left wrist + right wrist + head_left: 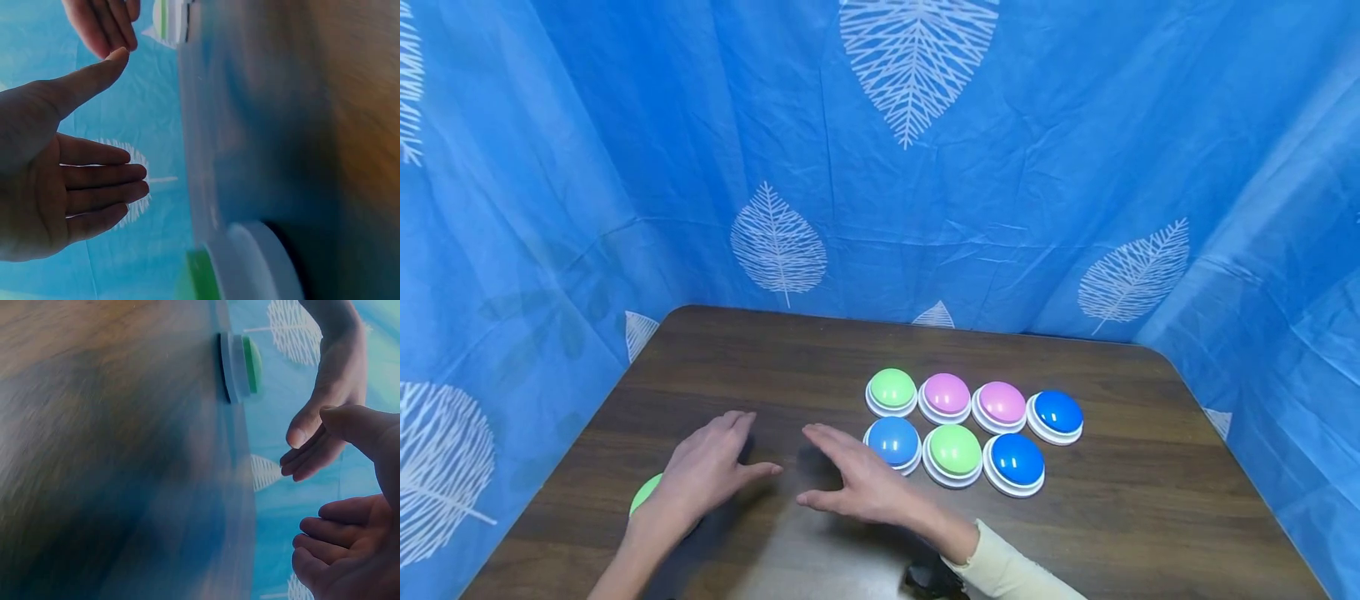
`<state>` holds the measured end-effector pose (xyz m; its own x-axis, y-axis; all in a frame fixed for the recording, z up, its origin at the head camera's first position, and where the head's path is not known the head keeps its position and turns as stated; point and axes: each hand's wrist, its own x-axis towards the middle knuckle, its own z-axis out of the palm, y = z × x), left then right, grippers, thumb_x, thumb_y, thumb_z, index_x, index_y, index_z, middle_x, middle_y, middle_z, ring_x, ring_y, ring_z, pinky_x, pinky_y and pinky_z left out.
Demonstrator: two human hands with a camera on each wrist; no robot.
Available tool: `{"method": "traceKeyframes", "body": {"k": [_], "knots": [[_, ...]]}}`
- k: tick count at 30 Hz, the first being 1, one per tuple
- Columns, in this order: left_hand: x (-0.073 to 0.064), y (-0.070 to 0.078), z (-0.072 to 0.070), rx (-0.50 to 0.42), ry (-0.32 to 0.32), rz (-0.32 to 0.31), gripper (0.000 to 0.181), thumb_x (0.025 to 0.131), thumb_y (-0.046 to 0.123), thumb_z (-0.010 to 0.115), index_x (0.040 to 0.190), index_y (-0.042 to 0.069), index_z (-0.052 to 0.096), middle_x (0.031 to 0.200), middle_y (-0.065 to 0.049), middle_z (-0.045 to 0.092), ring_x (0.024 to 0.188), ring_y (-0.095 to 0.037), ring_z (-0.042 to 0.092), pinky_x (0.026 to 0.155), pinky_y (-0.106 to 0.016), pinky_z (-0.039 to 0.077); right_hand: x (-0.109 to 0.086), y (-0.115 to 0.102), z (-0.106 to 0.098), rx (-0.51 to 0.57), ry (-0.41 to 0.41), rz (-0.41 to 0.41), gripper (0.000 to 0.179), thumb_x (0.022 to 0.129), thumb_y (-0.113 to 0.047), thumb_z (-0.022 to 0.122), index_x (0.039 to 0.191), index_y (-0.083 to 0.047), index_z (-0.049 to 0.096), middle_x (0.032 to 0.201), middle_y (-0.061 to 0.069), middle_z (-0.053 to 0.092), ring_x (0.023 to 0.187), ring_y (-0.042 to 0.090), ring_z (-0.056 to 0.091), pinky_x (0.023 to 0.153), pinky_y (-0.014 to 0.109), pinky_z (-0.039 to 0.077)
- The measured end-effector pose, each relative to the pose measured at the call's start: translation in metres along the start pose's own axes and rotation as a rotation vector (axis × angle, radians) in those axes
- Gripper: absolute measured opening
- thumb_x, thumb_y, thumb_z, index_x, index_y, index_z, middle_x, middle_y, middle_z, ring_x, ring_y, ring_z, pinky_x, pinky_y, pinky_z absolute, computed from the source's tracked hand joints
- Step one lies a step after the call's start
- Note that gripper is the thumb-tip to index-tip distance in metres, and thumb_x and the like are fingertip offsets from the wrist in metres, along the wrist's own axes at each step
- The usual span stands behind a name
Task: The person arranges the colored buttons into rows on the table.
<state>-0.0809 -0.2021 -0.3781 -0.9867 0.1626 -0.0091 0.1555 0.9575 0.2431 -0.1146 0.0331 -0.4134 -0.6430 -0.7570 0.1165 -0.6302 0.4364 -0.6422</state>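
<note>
My left hand (711, 468) hovers over the left-centre of the table with straight fingers and thumb apart, holding nothing. Beneath its wrist, partly hidden, is a green push button (643, 493) on a white base; the left wrist view shows its base (256, 262) close by. Facing it across a narrow gap, my right hand (868, 485) is also empty, fingers extended and thumb spread. Just beyond the right hand's knuckles sits a light blue push button (892, 440), its base partly covered by that hand. Both palms (37, 187) turn inward, as the wrist views show.
Two rows of dome buttons stand right of centre: green (892, 388), pink (946, 393), pink (1002, 403) and dark blue (1057, 412) behind; green (954, 451) and dark blue (1017, 460) in front. A blue leaf-print curtain (962, 217) surrounds the wooden table (1150, 500).
</note>
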Motion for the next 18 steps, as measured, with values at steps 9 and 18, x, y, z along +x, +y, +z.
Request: {"method": "traceKeyframes", "body": {"k": [9, 18], "knots": [[-0.024, -0.027, -0.001, 0.007, -0.079, -0.101, 0.094, 0.081, 0.06, 0.072, 0.136, -0.012, 0.048, 0.13, -0.033, 0.053, 0.118, -0.049, 0.052, 0.088, -0.061, 0.047, 0.019, -0.012, 0.017, -0.033, -0.03, -0.092, 0.075, 0.093, -0.04, 0.069, 0.151, -0.005, 0.037, 0.153, 0.01, 0.04, 0.141, 0.018, 0.036, 0.112, 0.033, 0.033], [-0.042, -0.059, -0.007, -0.026, -0.087, -0.209, 0.104, 0.078, 0.068, 0.069, 0.132, -0.017, 0.047, 0.129, -0.04, 0.048, 0.115, -0.056, 0.049, 0.084, -0.064, 0.046, 0.041, -0.025, 0.039, -0.097, -0.085, -0.058, 0.076, 0.091, -0.043, 0.07, 0.15, -0.006, 0.039, 0.154, 0.006, 0.04, 0.142, 0.014, 0.034, 0.111, 0.029, 0.033]]}}
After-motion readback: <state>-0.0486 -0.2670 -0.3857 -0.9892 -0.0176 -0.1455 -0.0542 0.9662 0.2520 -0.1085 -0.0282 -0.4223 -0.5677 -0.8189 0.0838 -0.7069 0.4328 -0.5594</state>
